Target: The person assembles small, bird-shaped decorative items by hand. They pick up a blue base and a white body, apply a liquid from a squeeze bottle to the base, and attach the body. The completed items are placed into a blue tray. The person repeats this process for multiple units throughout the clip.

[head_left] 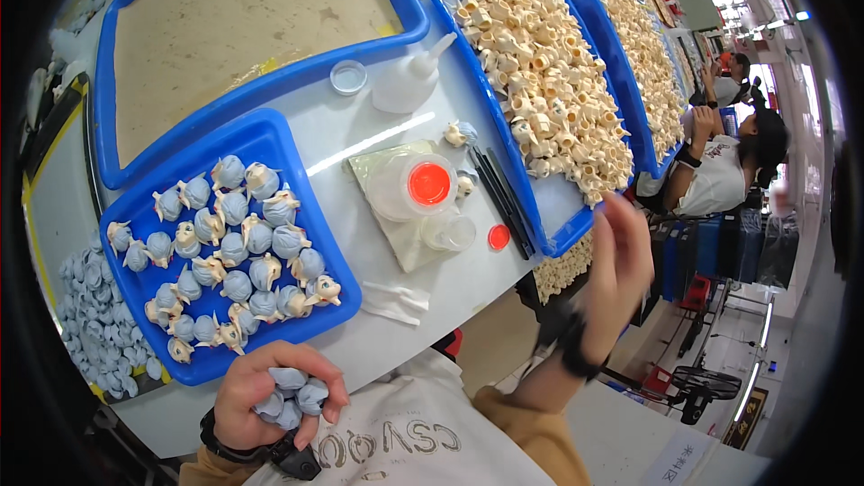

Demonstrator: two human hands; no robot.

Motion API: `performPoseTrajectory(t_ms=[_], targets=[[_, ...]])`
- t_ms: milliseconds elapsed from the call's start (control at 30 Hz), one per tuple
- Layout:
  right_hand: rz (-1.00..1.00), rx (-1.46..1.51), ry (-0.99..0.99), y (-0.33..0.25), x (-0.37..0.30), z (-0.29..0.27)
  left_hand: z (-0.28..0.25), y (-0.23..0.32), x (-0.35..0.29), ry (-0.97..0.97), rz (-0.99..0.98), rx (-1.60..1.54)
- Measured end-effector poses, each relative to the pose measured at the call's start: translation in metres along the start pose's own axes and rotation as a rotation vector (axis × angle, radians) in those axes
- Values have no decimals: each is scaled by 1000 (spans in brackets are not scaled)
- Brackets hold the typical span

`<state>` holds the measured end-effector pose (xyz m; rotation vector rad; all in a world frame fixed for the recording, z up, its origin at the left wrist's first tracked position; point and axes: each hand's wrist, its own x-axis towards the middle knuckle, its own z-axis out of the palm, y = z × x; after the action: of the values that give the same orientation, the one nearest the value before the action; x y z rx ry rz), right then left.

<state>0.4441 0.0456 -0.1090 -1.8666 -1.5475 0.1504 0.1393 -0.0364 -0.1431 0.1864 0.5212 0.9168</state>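
My left hand (263, 387), low in the view beside the small blue tray, is closed around several grey-blue doll hair pieces (290, 396). My right hand (621, 256) is at the near right corner of a long blue tray (565, 232) heaped with cream doll head pieces (540, 72). Its fingers are smeared by motion, and whether they grip a piece does not show. The small blue tray (261, 130) on the left bears several doll heads (236, 285) with grey-blue hair fitted on them.
A pot of orange-red liquid (429, 184) stands on a pale block beside a clear cup (450, 230), dark pens (500, 202) and a squeeze bottle (405, 83). Loose hair pieces (94, 306) lie at the far left. Another person (720, 157) sits at the right.
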Motion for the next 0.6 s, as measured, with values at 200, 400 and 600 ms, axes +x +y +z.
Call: performPoseTrajectory(t_ms=[200,400,600], targets=[[-92,-379,-421,10,39,38,-2,4,0,-42,9,75],[-176,-267,-422,22,42,38,-4,3,5,-65,-84,-21],[211,228,-229,27,15,18,0,7,6,-11,-63,230]])
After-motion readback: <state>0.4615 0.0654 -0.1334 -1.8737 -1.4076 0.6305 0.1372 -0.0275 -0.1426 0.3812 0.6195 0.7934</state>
